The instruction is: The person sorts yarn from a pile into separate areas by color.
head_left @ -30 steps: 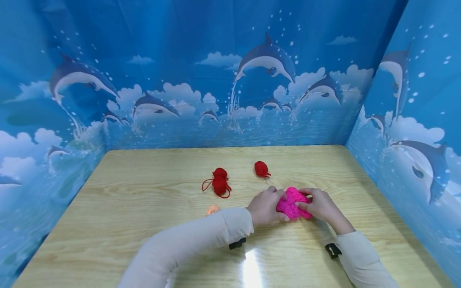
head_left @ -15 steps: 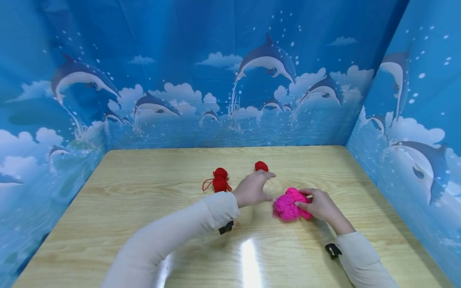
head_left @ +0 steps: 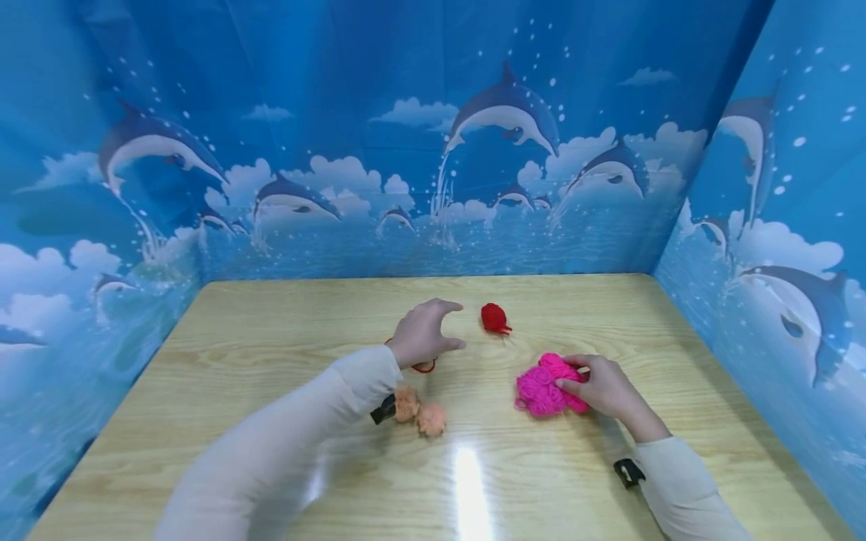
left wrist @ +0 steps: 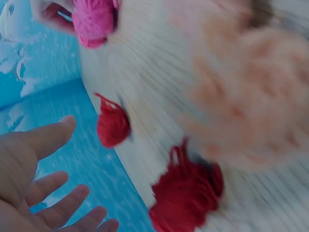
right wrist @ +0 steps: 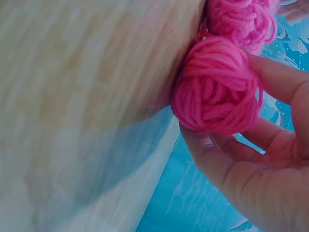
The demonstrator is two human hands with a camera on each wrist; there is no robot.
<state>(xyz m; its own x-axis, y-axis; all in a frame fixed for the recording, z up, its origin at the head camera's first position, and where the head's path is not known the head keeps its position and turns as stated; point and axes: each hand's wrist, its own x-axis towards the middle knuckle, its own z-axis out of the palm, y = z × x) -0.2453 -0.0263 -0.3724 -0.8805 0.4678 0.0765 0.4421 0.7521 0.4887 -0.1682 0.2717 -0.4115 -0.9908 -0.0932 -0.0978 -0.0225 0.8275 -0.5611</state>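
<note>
My left hand (head_left: 422, 335) hovers above the pair of red yarn balls, fingers spread and holding nothing. It hides most of that pair in the head view, leaving a red yarn loop (head_left: 424, 367) showing; the left wrist view shows dark red yarn (left wrist: 186, 198) more fully. With thumb and fingers, my right hand (head_left: 598, 386) grips a bright pink yarn ball (right wrist: 217, 87) on the table. Against it lies a magenta yarn ball (head_left: 539, 392).
A single red yarn ball (head_left: 495, 318) with a short tail lies farther back. Two peach yarn balls (head_left: 431, 418) sit by the left wrist, one partly behind the wrist camera. Blue dolphin-print curtains (head_left: 338, 240) stand behind and beside the wooden table (head_left: 271, 323).
My left hand has let go of the magenta yarn and moved left, past the single red ball, to the red pair. The peach balls have come into view. My right hand stays put.
</note>
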